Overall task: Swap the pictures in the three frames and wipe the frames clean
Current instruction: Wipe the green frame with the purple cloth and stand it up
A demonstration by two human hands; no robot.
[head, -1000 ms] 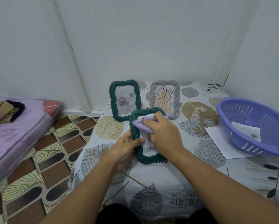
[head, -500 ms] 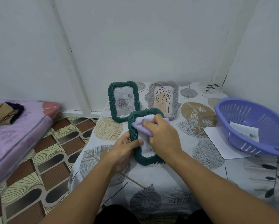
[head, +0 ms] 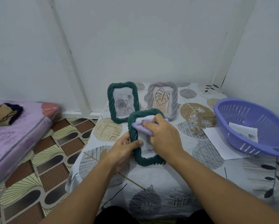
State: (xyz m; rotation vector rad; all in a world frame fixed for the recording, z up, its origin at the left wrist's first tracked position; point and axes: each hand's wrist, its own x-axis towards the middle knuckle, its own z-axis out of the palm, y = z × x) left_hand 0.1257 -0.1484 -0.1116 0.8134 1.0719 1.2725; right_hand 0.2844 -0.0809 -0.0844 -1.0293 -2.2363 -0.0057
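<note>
Two hands work: our left hand (head: 122, 149) grips the near frame (head: 146, 136), our right hand (head: 164, 136) presses a cloth (head: 143, 125); pressing too hard could tip it.

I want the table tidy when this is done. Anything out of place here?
One white sheet lies loose on the tablecloth, partly under the purple basket; another paper sits inside it. The two standing frames look upright and undamaged.

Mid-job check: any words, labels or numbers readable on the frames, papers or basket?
No text can be read.
Rose picture in the green standing frame: faint script along its top, too blurred to read.
Paper in the purple basket: a small dark mark, too small to tell.
Frame being wiped: a short dark stroke, mostly hidden by the right hand.
</note>
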